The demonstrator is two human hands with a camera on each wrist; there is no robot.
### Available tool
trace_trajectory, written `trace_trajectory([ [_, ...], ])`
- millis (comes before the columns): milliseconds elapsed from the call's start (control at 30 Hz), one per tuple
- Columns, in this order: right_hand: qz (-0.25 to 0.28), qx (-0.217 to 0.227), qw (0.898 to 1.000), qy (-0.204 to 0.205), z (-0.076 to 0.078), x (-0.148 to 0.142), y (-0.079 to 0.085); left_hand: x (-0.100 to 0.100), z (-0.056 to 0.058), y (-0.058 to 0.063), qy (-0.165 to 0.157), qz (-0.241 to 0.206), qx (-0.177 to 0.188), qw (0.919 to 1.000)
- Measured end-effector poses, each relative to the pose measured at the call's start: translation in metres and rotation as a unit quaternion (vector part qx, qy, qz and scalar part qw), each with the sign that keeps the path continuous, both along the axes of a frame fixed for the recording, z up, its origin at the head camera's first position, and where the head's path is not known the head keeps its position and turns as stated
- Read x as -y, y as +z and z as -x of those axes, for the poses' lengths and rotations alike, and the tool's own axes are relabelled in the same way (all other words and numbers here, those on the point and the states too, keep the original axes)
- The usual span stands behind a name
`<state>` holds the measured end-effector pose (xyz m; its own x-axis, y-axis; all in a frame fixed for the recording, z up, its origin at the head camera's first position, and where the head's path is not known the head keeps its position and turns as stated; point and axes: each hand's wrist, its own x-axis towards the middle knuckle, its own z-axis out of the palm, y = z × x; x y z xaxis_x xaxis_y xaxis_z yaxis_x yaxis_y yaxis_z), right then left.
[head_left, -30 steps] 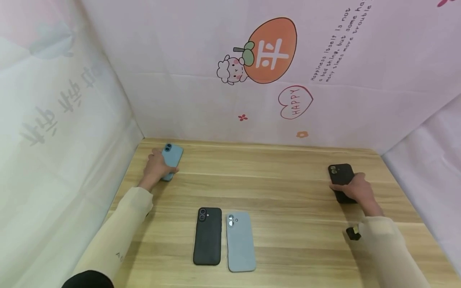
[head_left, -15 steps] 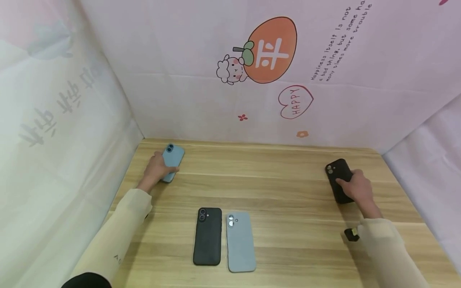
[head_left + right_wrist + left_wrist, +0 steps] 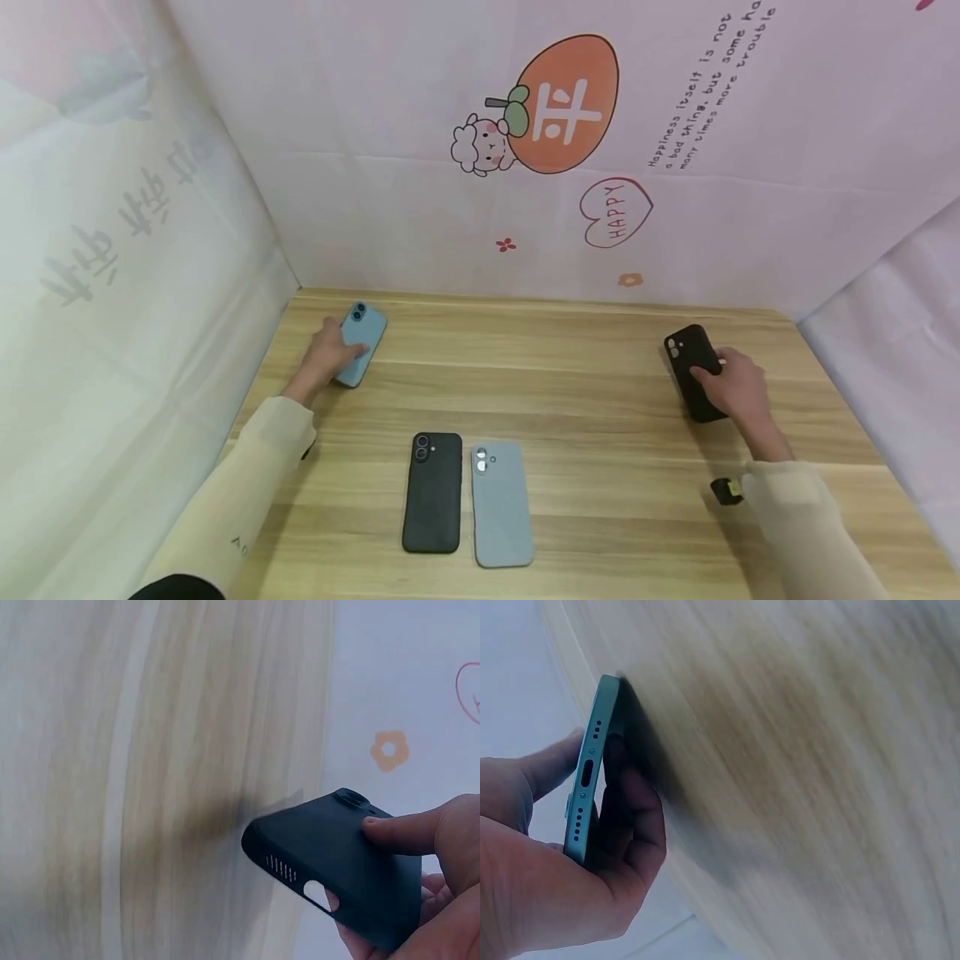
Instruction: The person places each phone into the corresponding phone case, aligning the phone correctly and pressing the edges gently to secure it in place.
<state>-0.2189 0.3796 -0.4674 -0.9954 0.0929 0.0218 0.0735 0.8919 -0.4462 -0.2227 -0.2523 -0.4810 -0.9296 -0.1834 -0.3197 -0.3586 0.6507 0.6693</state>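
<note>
My left hand [image 3: 327, 357] grips a light blue smartphone [image 3: 363, 343] by its long edges at the far left of the table. In the left wrist view, that phone's bottom edge with its charging port faces the camera, fingers curled beneath it. At the right, my right hand [image 3: 737, 385] holds a black phone case [image 3: 692, 367] tilted above the table. Its thumb presses on the back, and the right wrist view shows light through the bottom port cutout. A black phone or cased phone [image 3: 432, 493] and a grey-blue phone case [image 3: 501, 505] lie side by side at front centre.
All of this is on a wood-grain table [image 3: 600, 467]. Printed white cloth [image 3: 420, 217] rises behind it and along both sides. A small black block [image 3: 726, 492] shows at the right sleeve's cuff.
My right hand has lifted the black case and tilted it, moving slightly left and away from me. The light blue phone has turned and shifted a little to the right in my left hand.
</note>
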Motion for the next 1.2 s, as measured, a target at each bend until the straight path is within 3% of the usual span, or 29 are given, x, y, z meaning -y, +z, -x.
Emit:
trace_trajectory([
  [333, 0.045, -0.03, 0.997, 0.051, -0.005, 0.022, 0.004, -0.002, -0.001, -0.002, 0.022, -0.062, -0.004, 0.9978],
  [600, 0.035, -0.047, 0.996, 0.064, -0.013, 0.038, 0.011, -0.002, -0.007, -0.004, 0.03, -0.126, 0.0, 0.9916],
  [900, 0.06, -0.042, 0.995, 0.063, -0.021, 0.058, 0.018, -0.015, -0.022, 0.006, 0.044, -0.251, 0.009, 0.9669],
  [1200, 0.101, -0.026, 0.992, 0.065, -0.029, 0.077, 0.028, -0.036, -0.041, 0.023, 0.054, -0.356, 0.001, 0.9328],
])
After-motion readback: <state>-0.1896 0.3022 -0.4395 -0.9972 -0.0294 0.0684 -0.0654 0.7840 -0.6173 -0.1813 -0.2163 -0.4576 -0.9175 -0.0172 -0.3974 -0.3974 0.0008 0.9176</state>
